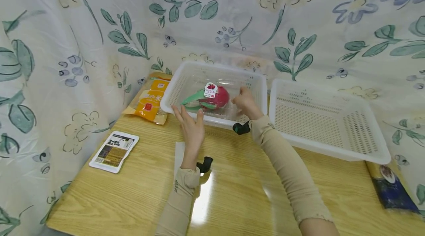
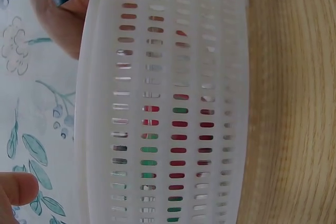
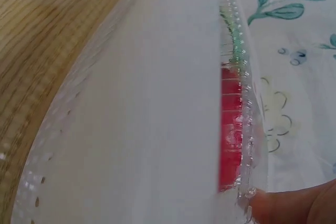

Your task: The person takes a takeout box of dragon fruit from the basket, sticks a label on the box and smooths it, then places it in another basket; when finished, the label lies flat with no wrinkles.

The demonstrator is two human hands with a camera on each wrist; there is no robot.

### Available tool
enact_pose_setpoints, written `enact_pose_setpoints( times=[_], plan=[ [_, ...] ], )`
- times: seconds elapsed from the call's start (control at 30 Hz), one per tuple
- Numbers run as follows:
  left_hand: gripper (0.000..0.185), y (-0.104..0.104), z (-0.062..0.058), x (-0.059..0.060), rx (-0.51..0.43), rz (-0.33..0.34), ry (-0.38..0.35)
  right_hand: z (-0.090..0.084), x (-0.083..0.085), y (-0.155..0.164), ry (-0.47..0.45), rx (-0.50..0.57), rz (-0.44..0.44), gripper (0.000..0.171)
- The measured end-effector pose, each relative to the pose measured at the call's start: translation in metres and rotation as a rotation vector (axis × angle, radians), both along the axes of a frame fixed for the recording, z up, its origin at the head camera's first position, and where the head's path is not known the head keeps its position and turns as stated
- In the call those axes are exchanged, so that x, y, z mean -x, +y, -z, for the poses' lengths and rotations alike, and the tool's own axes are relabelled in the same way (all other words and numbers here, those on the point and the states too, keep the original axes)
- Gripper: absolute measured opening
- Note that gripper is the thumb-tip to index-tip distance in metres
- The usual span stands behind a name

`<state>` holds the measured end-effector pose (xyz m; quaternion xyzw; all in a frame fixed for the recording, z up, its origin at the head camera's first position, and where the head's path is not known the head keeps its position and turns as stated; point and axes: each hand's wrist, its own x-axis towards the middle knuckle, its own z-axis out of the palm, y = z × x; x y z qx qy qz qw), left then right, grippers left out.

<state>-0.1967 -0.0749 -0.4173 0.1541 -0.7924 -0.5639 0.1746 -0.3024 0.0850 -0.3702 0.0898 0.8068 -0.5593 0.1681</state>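
Two hands reach forward from the lower middle of the head view toward a white basket (image 1: 172, 96) at centre frame. The left hand (image 1: 190, 127) stands upright at the basket's near rim, fingers straight and together, thumb set apart — flat and relaxed, gripping nothing. The right hand (image 1: 245, 102) is bent at the wrist over the near right part of the basket, fingers curled down onto a clear box (image 1: 229, 112) that holds a dragon fruit (image 1: 217, 97); it seems to hold the box's edge, though the box is so transparent that its outline is hard to trace. Both forearms wear beige sleeves, each with a small dark camera at the wrist.

The fruit lies inside the basket, red with green scales and a round label on top.

In the left wrist view the basket's slotted wall (image 2: 163, 103) fills the frame, red and green showing only through the slots; a thumb tip (image 2: 18, 187) peeks in at the lower left. The right wrist view is mostly blurred white plastic — a strip of red (image 3: 231, 129) shows behind a ridged clear edge, and a fingertip (image 3: 289, 205) touches that edge at the lower right.

A second basket (image 1: 365, 143) sits to the right, an orange packet (image 1: 149, 105) and a white packet (image 1: 113, 151) to the left, and a dark blue packet (image 1: 391, 190) is cut off at the lower right, all on the wooden table (image 1: 132, 199).
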Motion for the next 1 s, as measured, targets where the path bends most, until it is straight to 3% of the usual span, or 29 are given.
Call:
enact_pose_setpoints(
  times=[0.23, 0.43, 0.53, 0.67, 0.8, 1.0],
  plan=[
    [0.077, -0.002, -0.004, 0.007, -0.062, 0.054, -0.022, 0.005, 0.005, 0.006, 0.019, -0.085, -0.043, 0.074],
    [0.078, -0.006, -0.007, 0.009, -0.098, 0.121, -0.058, 0.003, 0.003, 0.009, 0.086, -0.304, -0.182, 0.07],
    [0.079, -0.008, -0.009, 0.008, -0.075, 0.17, -0.073, -0.007, -0.003, 0.014, 0.108, -0.339, -0.266, 0.07],
    [0.079, -0.014, -0.011, 0.007, 0.067, 0.23, -0.136, -0.023, -0.014, 0.024, 0.146, -0.368, -0.378, 0.064],
    [0.078, -0.023, -0.015, 0.007, 0.298, 0.275, -0.223, -0.031, -0.026, 0.04, 0.225, -0.428, -0.454, 0.055],
    [0.074, -0.037, -0.024, 0.004, 0.601, 0.339, -0.282, -0.044, -0.063, 0.071, 0.286, -0.522, -0.513, 0.049]
  ],
)
